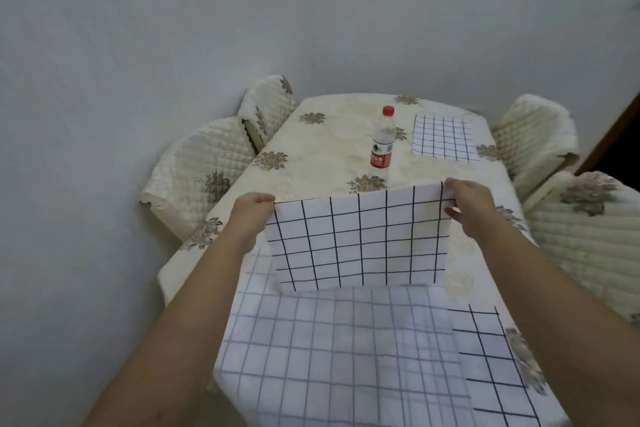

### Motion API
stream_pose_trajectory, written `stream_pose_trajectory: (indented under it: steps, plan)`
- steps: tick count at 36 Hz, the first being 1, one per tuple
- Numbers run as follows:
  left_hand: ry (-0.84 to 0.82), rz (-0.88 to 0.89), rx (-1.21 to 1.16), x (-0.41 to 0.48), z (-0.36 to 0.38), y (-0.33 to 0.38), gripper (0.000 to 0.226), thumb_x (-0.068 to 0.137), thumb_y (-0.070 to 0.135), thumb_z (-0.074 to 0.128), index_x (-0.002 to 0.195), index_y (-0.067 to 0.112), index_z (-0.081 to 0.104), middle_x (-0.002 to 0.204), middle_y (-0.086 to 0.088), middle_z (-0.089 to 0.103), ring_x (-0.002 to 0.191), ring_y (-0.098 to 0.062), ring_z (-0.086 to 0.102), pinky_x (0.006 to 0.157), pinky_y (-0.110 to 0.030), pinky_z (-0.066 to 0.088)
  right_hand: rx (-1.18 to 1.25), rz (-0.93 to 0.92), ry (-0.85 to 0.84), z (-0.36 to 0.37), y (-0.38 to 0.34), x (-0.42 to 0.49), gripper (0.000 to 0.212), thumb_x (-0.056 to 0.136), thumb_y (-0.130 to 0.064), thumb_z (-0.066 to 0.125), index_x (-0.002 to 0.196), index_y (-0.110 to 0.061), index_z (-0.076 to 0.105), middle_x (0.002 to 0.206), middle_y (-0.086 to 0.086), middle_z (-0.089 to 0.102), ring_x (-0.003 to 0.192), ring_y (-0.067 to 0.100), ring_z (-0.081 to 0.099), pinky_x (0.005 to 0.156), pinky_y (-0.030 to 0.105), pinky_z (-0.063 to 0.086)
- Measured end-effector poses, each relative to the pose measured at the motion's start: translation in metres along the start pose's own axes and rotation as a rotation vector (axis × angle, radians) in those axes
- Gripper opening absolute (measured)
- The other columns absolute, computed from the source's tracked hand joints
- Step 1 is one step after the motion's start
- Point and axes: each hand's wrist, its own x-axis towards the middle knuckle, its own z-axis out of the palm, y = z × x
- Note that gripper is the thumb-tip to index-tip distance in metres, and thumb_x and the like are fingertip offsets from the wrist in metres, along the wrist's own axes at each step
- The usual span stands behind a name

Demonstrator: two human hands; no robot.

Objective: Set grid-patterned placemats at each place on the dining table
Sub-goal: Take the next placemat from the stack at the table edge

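Observation:
A white placemat with a black grid hangs upright above the near half of the table. My left hand pinches its top left corner and my right hand pinches its top right corner. Beneath it lies a larger blurred grid placemat at the table's near edge, and another grid placemat pokes out at its right. One more grid placemat lies flat at the far right place.
A plastic water bottle with a red cap and red label stands upright mid-table. Chairs with quilted covers stand at the left and right. A grey wall closes the far side and the left.

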Motion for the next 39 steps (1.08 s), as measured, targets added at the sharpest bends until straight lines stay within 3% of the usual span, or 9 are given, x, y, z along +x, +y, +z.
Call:
stream_pose_trajectory:
  steps: [5, 9, 14, 17, 21, 24, 30, 34, 39]
  plan:
    - [0.055, 0.162, -0.143, 0.002, 0.015, 0.031, 0.019, 0.095, 0.010, 0.045, 0.090, 0.016, 0.062, 0.089, 0.005, 0.055, 0.087, -0.019, 0.050, 0.074, -0.032, 0.043, 0.159, -0.092, 0.007, -0.021, -0.019, -0.002, 0.016, 0.091, -0.020, 0.055, 0.075, -0.017, 0.054, 0.082, 0.005, 0.054, 0.076, 0.018, 0.053, 0.062, 0.029, 0.049]
    - [0.067, 0.284, -0.362, -0.009, 0.032, 0.044, 0.027, 0.094, 0.010, 0.045, 0.073, 0.019, 0.060, 0.089, 0.000, 0.060, 0.082, -0.015, 0.053, 0.066, -0.028, 0.049, 0.342, -0.142, 0.049, -0.043, -0.022, -0.008, 0.014, 0.092, -0.018, 0.054, 0.078, -0.015, 0.054, 0.077, 0.004, 0.055, 0.072, 0.015, 0.056, 0.071, 0.033, 0.054]
    - [0.059, 0.321, -0.414, -0.025, 0.050, 0.019, 0.025, 0.095, 0.010, 0.045, 0.079, 0.022, 0.059, 0.098, -0.004, 0.059, 0.080, -0.015, 0.055, 0.069, -0.031, 0.049, 0.418, -0.106, 0.146, -0.064, 0.000, -0.019, 0.018, 0.090, -0.021, 0.058, 0.073, -0.018, 0.052, 0.072, 0.002, 0.054, 0.065, 0.013, 0.056, 0.066, 0.033, 0.055]
    - [0.065, 0.235, -0.360, -0.031, 0.063, -0.020, 0.022, 0.096, 0.011, 0.045, 0.081, 0.022, 0.057, 0.083, 0.001, 0.057, 0.073, -0.011, 0.055, 0.066, -0.029, 0.049, 0.418, -0.034, 0.182, -0.074, 0.031, -0.025, 0.016, 0.088, -0.025, 0.060, 0.073, -0.019, 0.055, 0.075, 0.003, 0.057, 0.067, 0.013, 0.057, 0.061, 0.032, 0.053]
    - [0.056, 0.057, -0.276, -0.041, 0.075, -0.079, 0.011, 0.095, 0.012, 0.049, 0.088, 0.017, 0.057, 0.081, -0.001, 0.056, 0.070, -0.012, 0.052, 0.062, -0.025, 0.047, 0.308, 0.103, 0.238, -0.083, 0.083, -0.032, 0.026, 0.086, -0.028, 0.063, 0.065, -0.017, 0.053, 0.059, 0.002, 0.053, 0.064, 0.014, 0.051, 0.065, 0.033, 0.052]
    - [0.036, 0.000, -0.101, -0.049, 0.080, -0.116, 0.006, 0.092, 0.013, 0.052, 0.093, 0.014, 0.058, 0.079, 0.000, 0.057, 0.074, -0.016, 0.053, 0.065, -0.026, 0.044, 0.188, 0.185, 0.282, -0.089, 0.119, -0.040, 0.030, 0.088, -0.025, 0.061, 0.063, -0.014, 0.049, 0.064, 0.004, 0.047, 0.063, 0.015, 0.045, 0.067, 0.034, 0.047]
    - [0.016, -0.110, 0.166, -0.065, 0.079, -0.157, 0.018, 0.091, 0.010, 0.051, 0.108, 0.008, 0.055, 0.092, -0.004, 0.056, 0.078, -0.017, 0.050, 0.066, -0.026, 0.038, -0.106, 0.239, 0.313, -0.094, 0.168, -0.058, 0.021, 0.086, -0.019, 0.058, 0.075, -0.003, 0.051, 0.075, 0.013, 0.049, 0.074, 0.025, 0.042, 0.068, 0.036, 0.037]
    - [0.011, -0.214, 0.268, -0.072, 0.077, -0.175, 0.034, 0.089, 0.013, 0.053, 0.121, 0.006, 0.047, 0.118, -0.013, 0.053, 0.089, -0.024, 0.050, 0.074, -0.030, 0.040, -0.230, 0.252, 0.257, -0.096, 0.184, -0.069, 0.031, 0.087, -0.013, 0.054, 0.061, -0.007, 0.038, 0.057, 0.007, 0.034, 0.057, 0.020, 0.032, 0.055, 0.030, 0.026]
    - [0.044, -0.270, 0.309, -0.079, 0.074, -0.186, 0.040, 0.089, 0.013, 0.054, 0.127, 0.004, 0.041, 0.109, -0.015, 0.053, 0.072, -0.021, 0.049, 0.068, -0.031, 0.041, -0.251, 0.312, 0.246, -0.096, 0.197, -0.076, 0.025, 0.086, -0.013, 0.056, 0.068, -0.006, 0.041, 0.064, 0.009, 0.035, 0.060, 0.020, 0.030, 0.057, 0.030, 0.022]
